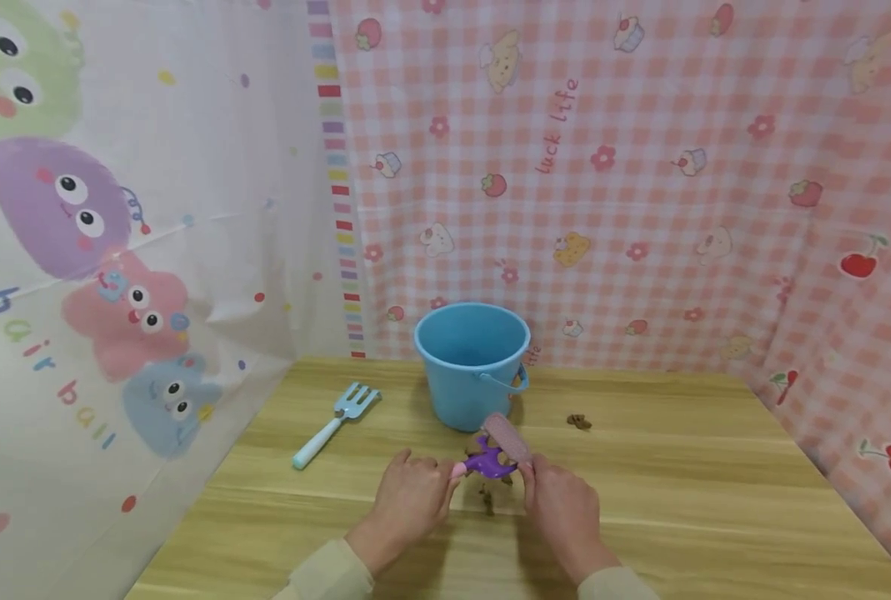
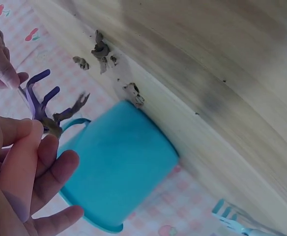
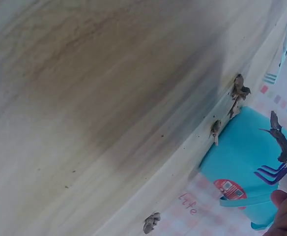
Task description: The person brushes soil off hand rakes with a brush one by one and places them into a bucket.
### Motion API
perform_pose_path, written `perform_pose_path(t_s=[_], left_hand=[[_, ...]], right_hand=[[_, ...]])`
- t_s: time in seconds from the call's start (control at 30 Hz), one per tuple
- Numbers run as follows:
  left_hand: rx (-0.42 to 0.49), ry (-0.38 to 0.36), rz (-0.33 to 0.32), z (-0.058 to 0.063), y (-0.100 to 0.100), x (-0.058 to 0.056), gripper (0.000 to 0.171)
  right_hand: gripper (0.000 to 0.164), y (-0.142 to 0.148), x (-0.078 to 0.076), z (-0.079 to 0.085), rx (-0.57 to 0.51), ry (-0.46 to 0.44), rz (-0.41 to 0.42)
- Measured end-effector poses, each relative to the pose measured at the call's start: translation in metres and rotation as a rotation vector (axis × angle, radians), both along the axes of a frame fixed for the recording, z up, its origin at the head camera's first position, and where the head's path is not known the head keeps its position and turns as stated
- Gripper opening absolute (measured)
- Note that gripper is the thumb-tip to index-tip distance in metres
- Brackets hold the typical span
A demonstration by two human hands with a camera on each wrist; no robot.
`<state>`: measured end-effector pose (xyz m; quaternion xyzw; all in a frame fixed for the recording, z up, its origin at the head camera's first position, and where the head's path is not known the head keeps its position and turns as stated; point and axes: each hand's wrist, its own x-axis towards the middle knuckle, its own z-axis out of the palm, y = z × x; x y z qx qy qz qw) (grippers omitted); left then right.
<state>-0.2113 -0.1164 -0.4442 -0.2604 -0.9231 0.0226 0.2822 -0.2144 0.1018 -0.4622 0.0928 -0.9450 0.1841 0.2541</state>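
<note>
My left hand pinches the pink handle of a small purple hand rake between thumb and fingers. Brown, crumpled dried leaves are caught at its tines. In my right hand is a pinkish, flat, rough-surfaced tool, gripped at its near end; its kind I cannot tell. Both tools meet just in front of a blue bucket, above the wooden table. More dried leaf bits lie on the table below them, partly hidden by the tools in the head view.
A light blue hand fork lies left of the bucket. To the bucket's right sits another dried leaf clump. The bucket's handle hangs down on its right side. Patterned cloths enclose the wooden table at the back and sides.
</note>
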Motion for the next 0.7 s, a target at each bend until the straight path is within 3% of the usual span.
perform_pose_path(t_s=[0.27,0.5,0.7], left_hand=[[-0.030,-0.016,0.006,0.000,-0.003,0.000,0.021],[-0.037,0.026,0.007,-0.003,-0.004,-0.001,0.023],[-0.052,-0.014,0.017,-0.004,-0.006,-0.001,0.022]], right_hand=[[0.022,0.004,-0.004,-0.001,-0.005,-0.058,-0.013],[0.023,0.008,-0.006,-0.002,-0.011,-0.092,-0.034],[0.025,0.012,-0.007,-0.002,-0.023,-0.154,-0.039]])
